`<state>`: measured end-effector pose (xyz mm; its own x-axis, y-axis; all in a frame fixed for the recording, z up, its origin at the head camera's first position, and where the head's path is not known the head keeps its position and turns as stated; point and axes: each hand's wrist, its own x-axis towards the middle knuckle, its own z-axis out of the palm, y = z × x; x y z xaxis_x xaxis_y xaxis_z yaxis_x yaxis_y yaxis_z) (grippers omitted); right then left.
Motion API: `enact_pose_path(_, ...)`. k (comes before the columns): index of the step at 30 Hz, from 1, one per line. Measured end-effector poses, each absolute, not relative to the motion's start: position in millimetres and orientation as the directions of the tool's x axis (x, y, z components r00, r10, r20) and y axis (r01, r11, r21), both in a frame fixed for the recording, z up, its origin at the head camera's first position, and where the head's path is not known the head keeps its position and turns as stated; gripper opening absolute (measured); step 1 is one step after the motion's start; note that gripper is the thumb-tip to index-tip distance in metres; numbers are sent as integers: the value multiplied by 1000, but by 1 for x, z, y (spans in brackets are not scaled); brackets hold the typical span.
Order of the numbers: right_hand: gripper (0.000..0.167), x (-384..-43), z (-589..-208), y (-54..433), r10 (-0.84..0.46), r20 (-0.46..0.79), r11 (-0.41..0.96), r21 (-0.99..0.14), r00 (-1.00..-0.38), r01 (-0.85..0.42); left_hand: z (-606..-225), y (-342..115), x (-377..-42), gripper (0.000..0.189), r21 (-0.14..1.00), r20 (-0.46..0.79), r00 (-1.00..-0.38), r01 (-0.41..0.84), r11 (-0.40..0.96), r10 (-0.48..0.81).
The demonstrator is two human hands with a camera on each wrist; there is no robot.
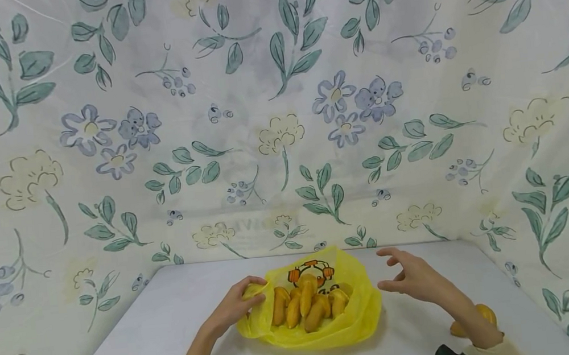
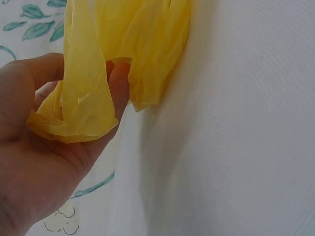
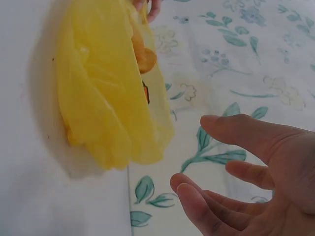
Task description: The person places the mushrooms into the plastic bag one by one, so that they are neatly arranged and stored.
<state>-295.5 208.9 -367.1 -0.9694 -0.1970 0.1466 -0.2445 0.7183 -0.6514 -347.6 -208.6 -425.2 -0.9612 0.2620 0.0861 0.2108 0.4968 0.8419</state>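
Observation:
A yellow plastic bag (image 1: 330,333) stands on the table with its mouth open toward me. Inside lie several yellow-brown, elongated pieces (image 1: 306,296) with thick rounded or flared ends; their exact kind is unclear. My left hand (image 1: 237,305) holds the bag's left edge. In the left wrist view, a fold of the bag (image 2: 88,98) passes between the thumb and fingers of that hand (image 2: 44,162). On the other side, my right hand (image 1: 418,279) is apart from the bag, holding nothing. Its fingers are spread and slightly bent in the right wrist view.
Another yellow-brown piece (image 1: 485,313) lies on the white table (image 1: 140,340) at the right, partly hidden behind my right forearm. Flower-patterned cloth (image 1: 283,160) hangs behind the table and along both sides.

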Motion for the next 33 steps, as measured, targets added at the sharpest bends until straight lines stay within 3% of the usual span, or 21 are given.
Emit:
enact_pose_path(19, 83, -292, -373, 264, -190, 103, 735, -644, -976, -211, -423, -207, -349, 34, 833, 97, -957, 228, 504, 273)
enact_pose_path(33, 78, -292, -373, 284, -232, 59, 711, -671, -971, -210, -427, -208, -349, 35, 837, 81, -965, 201, 509, 249)
